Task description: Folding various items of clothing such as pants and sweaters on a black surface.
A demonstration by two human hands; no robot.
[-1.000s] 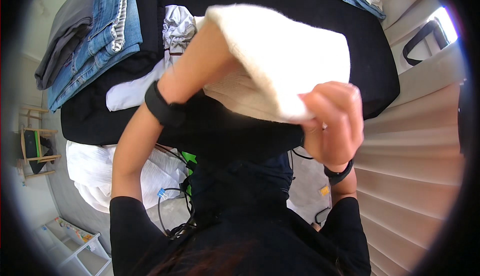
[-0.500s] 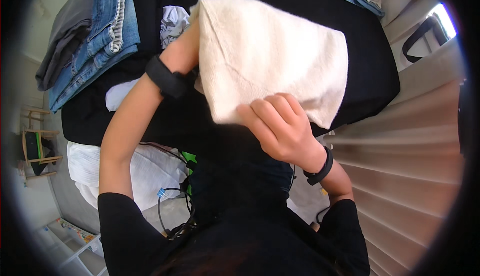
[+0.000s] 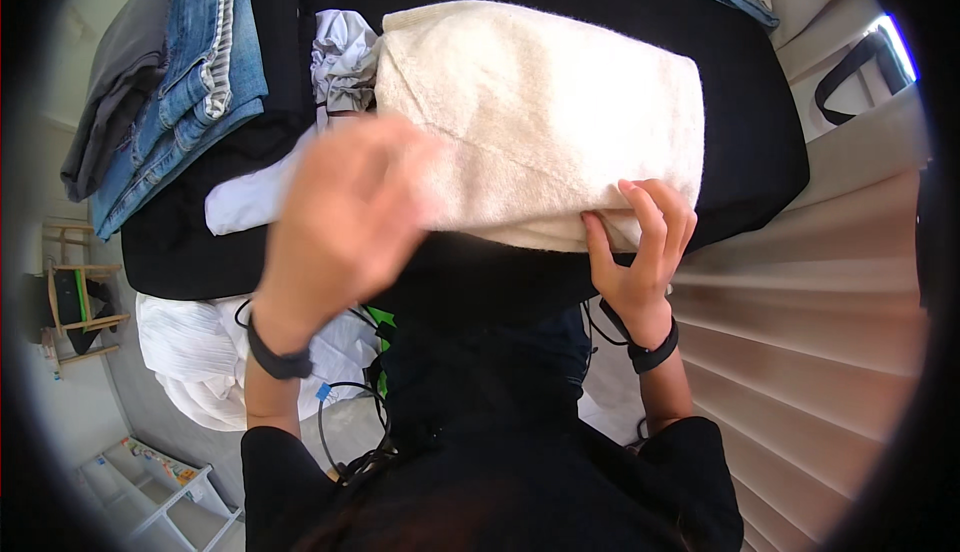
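Observation:
A folded cream knit garment lies on the black-covered surface in front of me, its near edge showing stacked layers. At its near right corner my right hand pinches the edge, fingers on top and thumb at the side. My left hand is raised by the near left corner and smeared by motion, so its fingers cannot be read. It partly covers the garment's left edge.
Folded blue jeans and dark grey trousers lie at the far left. Crumpled pale grey cloth and a white cloth piece are near the garment. White fabric sits lower left; beige curtains hang right.
My left hand has come out from inside the cream garment and moved back toward me. The garment now lies flatter on the surface. My right hand has slid right along its near edge.

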